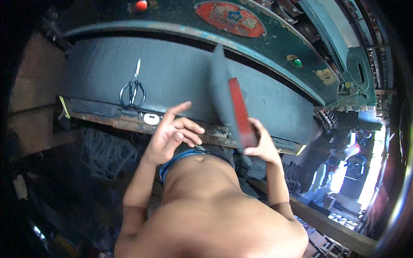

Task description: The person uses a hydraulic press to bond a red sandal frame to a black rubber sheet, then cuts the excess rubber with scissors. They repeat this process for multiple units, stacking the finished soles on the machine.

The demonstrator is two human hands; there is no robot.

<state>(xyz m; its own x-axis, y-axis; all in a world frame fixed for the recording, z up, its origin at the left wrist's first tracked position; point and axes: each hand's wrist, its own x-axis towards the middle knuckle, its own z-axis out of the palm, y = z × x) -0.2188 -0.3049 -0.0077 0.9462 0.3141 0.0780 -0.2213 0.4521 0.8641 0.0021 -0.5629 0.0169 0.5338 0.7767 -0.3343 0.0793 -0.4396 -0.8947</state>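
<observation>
My right hand [263,144] is closed around the lower end of a long red block [241,107]. A thin grey sheet [221,86], blurred by motion, stands tilted along the left side of the block and seems to be held with it; how the two are joined I cannot make out. My left hand [178,131] is raised at the front edge of the grey work surface [176,64], its fingers apart and holding nothing. Black-handled scissors [133,92] lie on that surface to the left, blades pointing away from me.
Behind the surface stands a green machine body [172,17] with a red oval plate [230,18], a red button [141,5] and a green button [297,62]. A worn ledge [107,120] runs along the front. Coil springs [327,119] sit at the right.
</observation>
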